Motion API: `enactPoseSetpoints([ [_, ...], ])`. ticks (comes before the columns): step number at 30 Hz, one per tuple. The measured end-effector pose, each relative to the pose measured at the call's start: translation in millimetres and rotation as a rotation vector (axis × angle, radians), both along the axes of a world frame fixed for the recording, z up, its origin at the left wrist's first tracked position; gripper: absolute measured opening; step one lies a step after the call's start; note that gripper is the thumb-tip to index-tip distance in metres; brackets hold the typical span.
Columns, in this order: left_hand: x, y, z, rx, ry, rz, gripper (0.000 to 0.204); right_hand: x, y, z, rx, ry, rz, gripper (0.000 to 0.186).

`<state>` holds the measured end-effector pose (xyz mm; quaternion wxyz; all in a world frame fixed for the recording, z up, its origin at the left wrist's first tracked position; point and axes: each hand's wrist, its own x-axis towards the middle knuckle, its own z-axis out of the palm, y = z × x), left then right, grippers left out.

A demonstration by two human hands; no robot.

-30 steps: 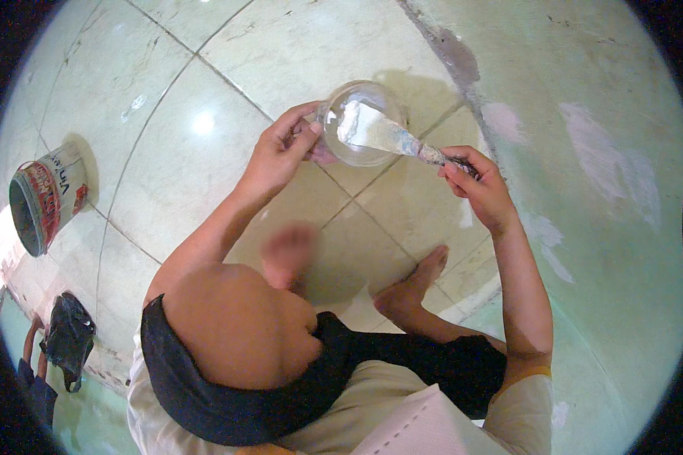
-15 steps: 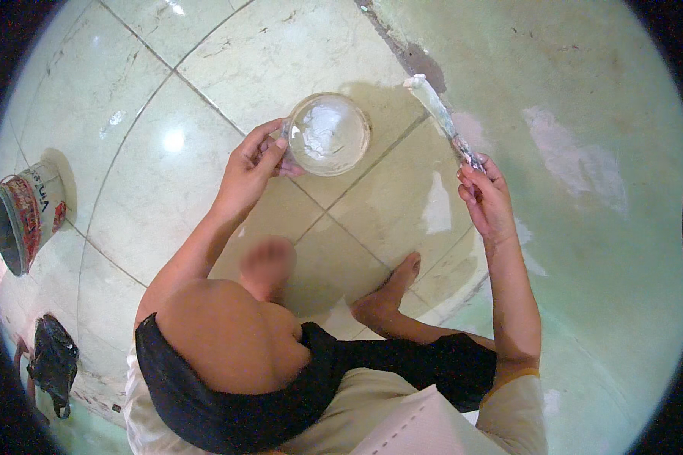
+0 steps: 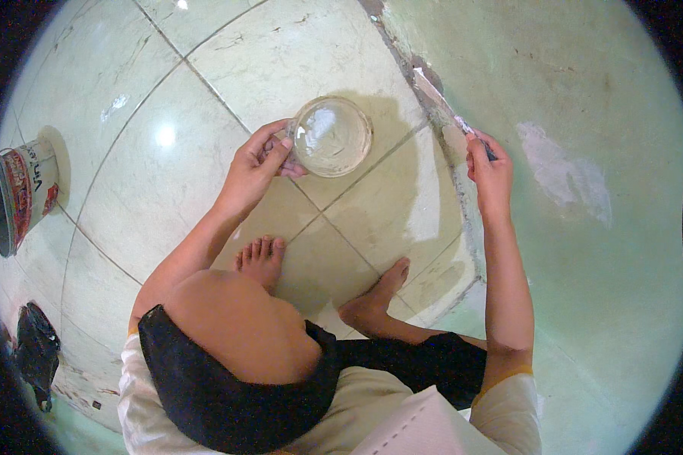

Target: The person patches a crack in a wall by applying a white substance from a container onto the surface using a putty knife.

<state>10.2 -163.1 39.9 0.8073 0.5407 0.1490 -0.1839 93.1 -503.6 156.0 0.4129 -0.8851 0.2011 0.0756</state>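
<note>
My left hand is closed on the side of a round clear container, its fingers partly hidden, with pale material inside. My right hand grips a putty knife by its grimy handle. The narrow-looking blade, pale with filler, points up and left along the dark seam where the white tiles meet a green painted surface, probably a wall. Whether the blade touches it, I cannot tell. Rough pale patches mark the green surface beside my right hand.
A paint bucket with a red and white label is at the far left. A crumpled black bag or cloth lies below it. My bare feet are on the tiles between my arms, and my bent knee fills the lower middle.
The knife has moved from over the container rightward to the seam, its blade now seen more edge-on. My left hand and container appear slightly lower as the view shifts.
</note>
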Motion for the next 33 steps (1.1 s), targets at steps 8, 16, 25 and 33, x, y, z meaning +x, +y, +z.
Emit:
enactPoseSetpoints([
  [8,1.0,0.5,-2.6,-0.005,-0.01,-0.034,0.043,44.3,-10.6,-21.5,-0.343,-0.109,0.155,0.031],
  [16,-1.1,1.9,-2.0,0.027,0.011,-0.023,0.043,32.8,-9.2,16.7,-0.546,-0.176,0.18,0.029],
  [25,4.3,-2.0,7.0,-0.02,0.014,0.003,0.04,47.6,25.7,-10.6,-0.522,-0.204,0.254,0.029],
  [33,0.1,-0.1,1.9,0.017,0.045,0.04,0.039,25.6,23.9,16.3,-0.506,-0.239,0.196,0.031],
])
